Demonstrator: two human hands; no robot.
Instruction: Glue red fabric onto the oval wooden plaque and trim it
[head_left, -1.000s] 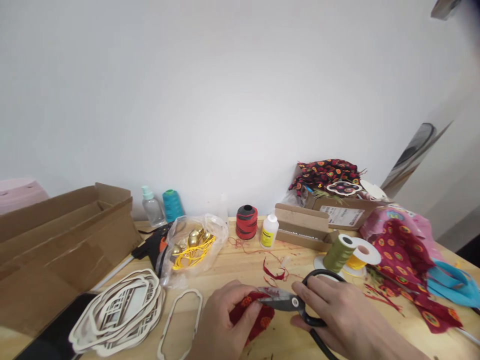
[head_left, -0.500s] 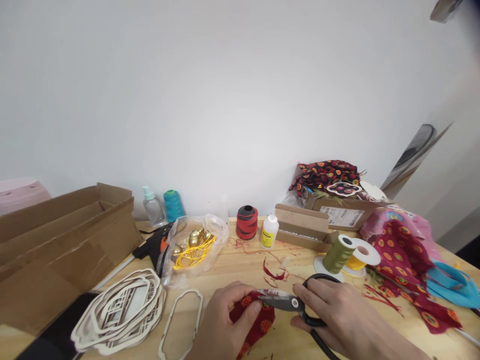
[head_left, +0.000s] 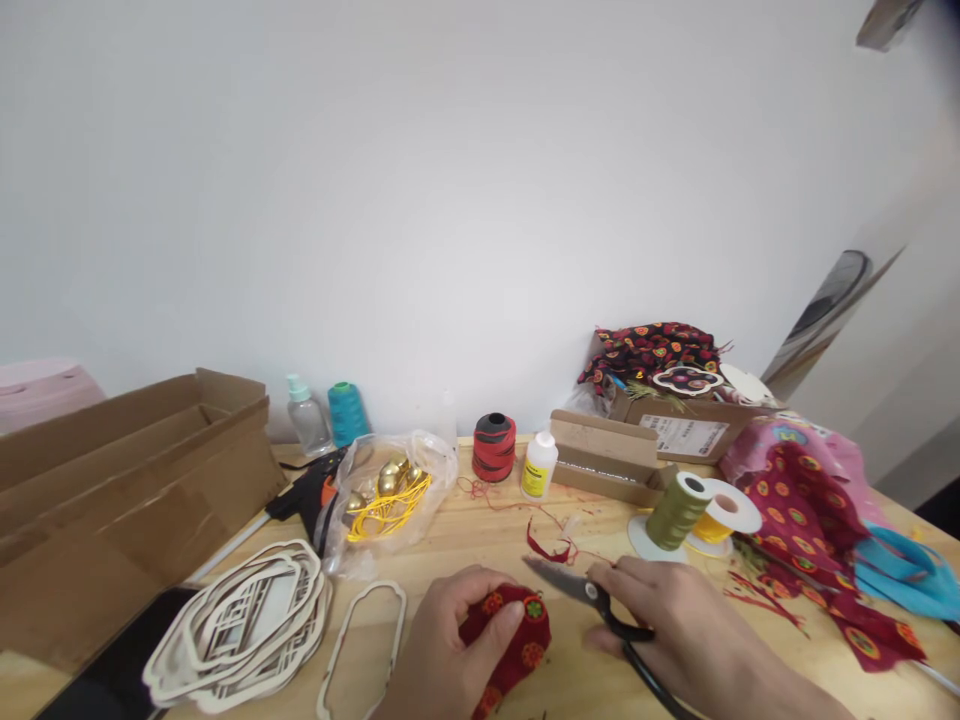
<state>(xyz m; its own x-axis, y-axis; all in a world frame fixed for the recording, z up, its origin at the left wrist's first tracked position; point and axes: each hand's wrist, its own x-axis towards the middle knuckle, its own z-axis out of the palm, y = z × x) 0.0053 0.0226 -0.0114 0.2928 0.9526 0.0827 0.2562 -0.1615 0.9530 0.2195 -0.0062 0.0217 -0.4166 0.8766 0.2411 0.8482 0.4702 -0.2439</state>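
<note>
1. Between the thumb and fingers of the left hand (head_left: 454, 640), above the front of the desk (head_left: 442, 530), was the piece of dark red flowered cloth (head_left: 531, 640), firmly pinched.
2. Its free side showed a rounded edge that stood clear of the scissors (head_left: 592, 592); half a second earlier the blades had lain right along that edge.
3. The right hand (head_left: 675, 610) gripped the scissors by the handle; they had turned so that the tip pointed up and away from the cloth, and the blades looked closed together.
4. That gap suggested a pause in the cutting, with no bite being taken at this instant; whether the edge was finished could not be told.
5. Just beyond the blade tip lay a curled red scrap (head_left: 547, 545), unmoved, and left of the left hand lay a single pale frame (head_left: 400, 640).
6. Farther out stood the white glue bottle (head_left: 538, 470) and the olive thread spool (head_left: 679, 512), with more patterned red fabric (head_left: 795, 500) heaped on the right, all unchanged.
</note>
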